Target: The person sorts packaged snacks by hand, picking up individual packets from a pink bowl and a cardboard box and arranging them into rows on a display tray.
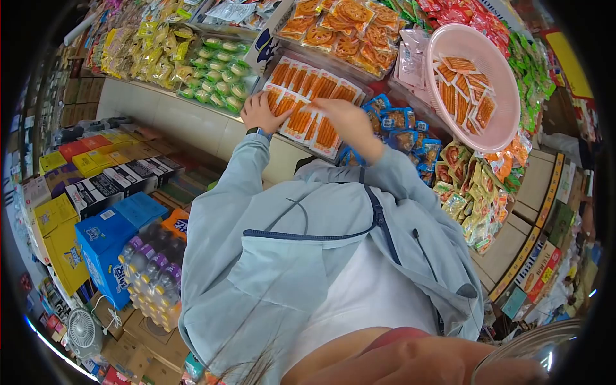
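Flat clear packets of orange-brown snack strips [324, 85] lie in neat overlapping rows in a display tray. My left hand [258, 114] rests at the left edge of these rows, fingers spread over the packets and thumb out to the right. A dark band circles that wrist. Above the middle of the rows is my right hand [350, 122], reaching leftward and smeared by motion. Its fingertips are near the front packets, and whether they pinch one cannot be made out.
A pink basket [511, 122] at the right holds more strip packets. Blue packets [399, 119] sit beside the tray, with green-and-white packets [215, 70] to its left. Large orange slice packs [350, 32] lie behind. Boxes [102, 237] and shrink-wrapped bottles [151, 273] stand lower left.
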The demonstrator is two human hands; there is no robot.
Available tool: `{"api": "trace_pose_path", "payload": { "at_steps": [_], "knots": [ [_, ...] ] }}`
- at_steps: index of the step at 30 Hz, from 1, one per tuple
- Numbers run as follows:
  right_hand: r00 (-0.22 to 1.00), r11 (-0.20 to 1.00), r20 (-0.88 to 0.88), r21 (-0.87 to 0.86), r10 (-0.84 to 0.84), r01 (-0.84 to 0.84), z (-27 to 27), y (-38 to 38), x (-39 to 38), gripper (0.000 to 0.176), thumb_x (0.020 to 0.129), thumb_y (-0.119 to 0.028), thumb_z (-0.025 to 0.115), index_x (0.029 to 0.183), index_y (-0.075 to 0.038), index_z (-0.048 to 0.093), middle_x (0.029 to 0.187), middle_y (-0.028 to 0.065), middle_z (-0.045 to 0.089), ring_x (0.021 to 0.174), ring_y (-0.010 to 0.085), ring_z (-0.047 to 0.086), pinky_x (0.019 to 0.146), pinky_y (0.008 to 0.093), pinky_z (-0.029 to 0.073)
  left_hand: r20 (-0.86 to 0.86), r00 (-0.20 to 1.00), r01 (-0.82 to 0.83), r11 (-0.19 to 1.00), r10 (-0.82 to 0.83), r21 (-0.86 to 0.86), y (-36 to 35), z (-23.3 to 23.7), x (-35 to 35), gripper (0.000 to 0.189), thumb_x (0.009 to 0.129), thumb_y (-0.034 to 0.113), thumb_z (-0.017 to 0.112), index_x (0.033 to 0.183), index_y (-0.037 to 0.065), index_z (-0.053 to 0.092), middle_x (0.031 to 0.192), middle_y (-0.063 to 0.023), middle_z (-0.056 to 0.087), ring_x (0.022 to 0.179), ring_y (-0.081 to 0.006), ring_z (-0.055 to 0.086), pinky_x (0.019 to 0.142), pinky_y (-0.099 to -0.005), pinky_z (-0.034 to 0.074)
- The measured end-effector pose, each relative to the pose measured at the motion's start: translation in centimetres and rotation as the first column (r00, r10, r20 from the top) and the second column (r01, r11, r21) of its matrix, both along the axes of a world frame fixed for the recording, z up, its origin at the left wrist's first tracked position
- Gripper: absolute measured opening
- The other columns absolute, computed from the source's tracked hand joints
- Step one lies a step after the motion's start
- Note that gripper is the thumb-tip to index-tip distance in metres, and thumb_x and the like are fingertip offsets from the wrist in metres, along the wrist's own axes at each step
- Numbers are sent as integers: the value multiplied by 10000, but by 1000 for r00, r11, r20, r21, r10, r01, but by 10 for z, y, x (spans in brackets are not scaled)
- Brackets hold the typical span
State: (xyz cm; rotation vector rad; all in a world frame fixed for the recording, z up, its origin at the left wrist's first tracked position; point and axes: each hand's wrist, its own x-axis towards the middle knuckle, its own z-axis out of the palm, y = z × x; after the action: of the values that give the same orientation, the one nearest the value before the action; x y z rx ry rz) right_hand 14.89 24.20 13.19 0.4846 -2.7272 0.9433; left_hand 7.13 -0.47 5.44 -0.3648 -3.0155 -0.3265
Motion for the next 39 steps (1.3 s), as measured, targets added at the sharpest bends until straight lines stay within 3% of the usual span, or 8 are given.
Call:
{"api": "trace_pose_path", "payload": {
  "at_steps": [3,7,17,22,26,29,32,39],
  "knots": [
    [975,941,-119,306,186,-142,-46,-38,5,518,889,-237,622,1374,-101,503,1371,100,538,1259,272,512,1012,430,437,-59,998,10,1000,-8,27,-2,-6,-2,792,705,637,690,1297,138,522,1316,-60,503,1266,-291,407,1031,-498,310],
    [939,873,210,356,273,-333,-61,-55,24,893,734,-489,749,1455,-120,374,1550,87,282,1432,261,252,1079,638,256,-99,995,14,997,-7,74,-4,-13,-2,719,738,599,671,1272,135,540,1292,-54,524,1252,-290,419,1027,-491,309],
    [951,935,181,209,252,-288,-71,-56,4,730,822,-365,693,1432,-90,402,1537,106,305,1437,278,249,1079,595,291,-93,996,12,997,-5,76,-4,-16,-4,738,715,602,694,1268,139,536,1290,-51,520,1258,-279,415,1022,-492,314],
    [991,992,-131,-126,-33,16,-2,12,-14,535,763,-94,678,1280,-39,552,1401,195,475,1315,361,438,1073,462,369,-15,1000,-18,1000,19,25,-1,-6,-3,794,682,628,712,1284,145,526,1311,-44,502,1271,-275,400,1027,-495,311],
    [759,830,-337,-226,-558,510,101,120,-36,440,822,-120,644,1233,21,569,1245,238,583,1191,403,527,1026,455,400,21,1000,-24,999,23,21,-1,-6,-3,781,698,628,701,1291,152,525,1317,-38,505,1269,-273,406,1010,-511,322],
    [743,732,-138,125,-655,669,85,243,-38,500,816,-221,688,1259,-27,561,1240,232,583,1191,431,513,1024,459,399,-10,999,-36,999,36,22,-3,-11,-4,755,709,620,697,1298,180,528,1315,-22,516,1262,-270,423,989,-515,345],
    [800,651,13,589,-600,479,32,295,-17,520,797,-249,708,1285,-133,574,1252,228,576,1174,464,513,975,501,443,-20,999,-38,999,39,25,-4,-13,-4,727,728,609,687,1291,175,534,1312,-20,521,1258,-272,427,988,-514,347],
    [770,517,-38,720,-637,463,58,252,-20,313,817,-241,662,1103,-116,644,1073,124,655,1092,336,596,834,499,523,-69,998,1,999,2,47,-9,-20,-6,631,793,577,642,1269,175,549,1320,-9,526,1252,-265,437,992,-501,347]
  ]
}}
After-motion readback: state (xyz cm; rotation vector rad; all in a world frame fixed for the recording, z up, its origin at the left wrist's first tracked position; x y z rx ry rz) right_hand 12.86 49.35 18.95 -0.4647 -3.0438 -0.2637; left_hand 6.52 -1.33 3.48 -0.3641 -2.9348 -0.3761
